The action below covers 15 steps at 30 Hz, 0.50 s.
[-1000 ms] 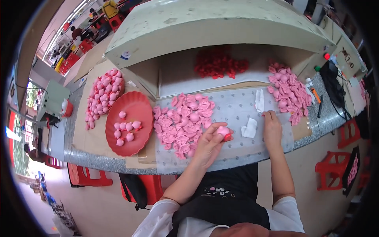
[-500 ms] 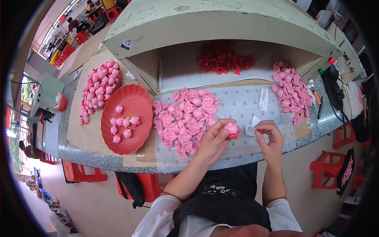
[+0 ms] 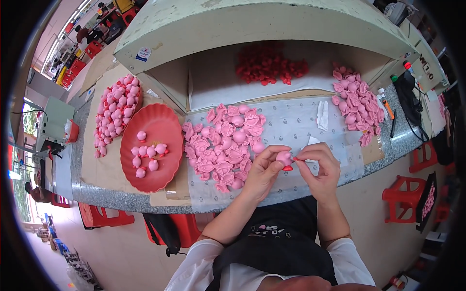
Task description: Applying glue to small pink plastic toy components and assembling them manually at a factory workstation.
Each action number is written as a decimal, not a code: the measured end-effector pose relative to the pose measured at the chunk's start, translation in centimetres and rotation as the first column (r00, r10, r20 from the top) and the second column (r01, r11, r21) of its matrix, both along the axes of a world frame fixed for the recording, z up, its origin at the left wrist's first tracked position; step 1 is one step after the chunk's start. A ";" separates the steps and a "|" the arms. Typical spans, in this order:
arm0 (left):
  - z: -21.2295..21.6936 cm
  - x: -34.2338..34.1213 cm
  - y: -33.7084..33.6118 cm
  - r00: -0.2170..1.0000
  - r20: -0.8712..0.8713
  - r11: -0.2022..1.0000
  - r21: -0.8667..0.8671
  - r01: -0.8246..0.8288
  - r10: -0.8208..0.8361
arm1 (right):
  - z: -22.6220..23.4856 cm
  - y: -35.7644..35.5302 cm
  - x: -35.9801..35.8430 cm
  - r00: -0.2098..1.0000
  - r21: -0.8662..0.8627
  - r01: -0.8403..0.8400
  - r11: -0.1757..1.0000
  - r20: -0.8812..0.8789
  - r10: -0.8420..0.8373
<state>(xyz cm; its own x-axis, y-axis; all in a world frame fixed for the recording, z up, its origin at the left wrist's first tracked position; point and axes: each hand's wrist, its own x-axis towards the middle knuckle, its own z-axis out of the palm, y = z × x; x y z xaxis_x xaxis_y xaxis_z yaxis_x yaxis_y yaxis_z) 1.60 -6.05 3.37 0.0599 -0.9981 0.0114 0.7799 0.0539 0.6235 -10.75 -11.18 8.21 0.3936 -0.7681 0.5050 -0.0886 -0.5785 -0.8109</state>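
Note:
My left hand [image 3: 261, 177] pinches a small pink ball [image 3: 284, 157] with a red piece [image 3: 288, 168] at its base. Close against the ball's right side, my right hand [image 3: 320, 169] has thumb and forefinger together on a tiny red bit [image 3: 294, 158]. To the left of my hands lies a spread of pink ruffled, petal-like pieces and balls [image 3: 224, 150] on a printed white sheet [image 3: 291, 121]. Crumpled white paper [image 3: 313, 140] is partly hidden behind my right hand.
A scalloped red dish [image 3: 162, 128] holds several pink balls with red parts. Beyond it is a heap of similar balls [image 3: 114, 109]. A pale green box-like hood [image 3: 272, 24] shelters red pieces [image 3: 269, 65]. More pink pieces [image 3: 357, 104], markers [image 3: 387, 109] and a black bag [image 3: 407, 99] are at right.
My right hand has moved left from beside the white paper to the pink ball, now with a tiny red bit at its fingertips. My left hand keeps holding the ball.

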 end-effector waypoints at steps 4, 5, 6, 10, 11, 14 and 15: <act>-0.3 0.0 0.0 0.999 0.043 1.000 0.007 -0.025 0.025 | 0.5 0.2 0.6 0.997 -0.164 0.015 0.986 -0.068 -0.027; -0.4 -0.1 -0.1 0.997 0.066 0.999 0.008 -0.036 0.036 | 0.6 0.2 0.7 0.994 -0.226 0.015 0.974 -0.100 -0.038; -0.5 0.0 -0.1 0.997 0.065 0.999 0.010 -0.034 0.033 | 0.7 0.2 0.7 0.994 -0.224 0.017 0.974 -0.100 -0.041; -0.6 0.2 0.1 1.000 0.015 1.000 -0.015 -0.007 0.008 | 0.8 0.1 0.5 0.983 -0.308 0.040 0.951 -0.157 -0.092; -0.6 0.2 0.1 1.000 -0.021 1.000 -0.022 0.009 -0.009 | 0.7 0.0 0.3 0.978 -0.319 0.067 0.945 -0.165 -0.126; -0.7 0.3 0.1 1.000 0.002 1.000 -0.026 -0.006 0.006 | 0.7 0.1 -0.4 0.985 -0.253 0.132 0.958 -0.074 -0.155; -0.7 0.2 0.1 1.000 0.001 1.000 -0.028 -0.010 0.010 | 0.9 0.1 -0.1 0.986 -0.256 0.128 0.958 -0.074 -0.151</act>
<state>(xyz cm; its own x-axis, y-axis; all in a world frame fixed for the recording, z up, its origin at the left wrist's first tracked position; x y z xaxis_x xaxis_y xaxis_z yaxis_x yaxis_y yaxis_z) 1.83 -5.96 2.68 0.0697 -0.9968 0.0397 0.7784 0.0793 0.6228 -10.84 -11.07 9.10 0.3449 -0.6732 0.6541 -0.2502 -0.7376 -0.6272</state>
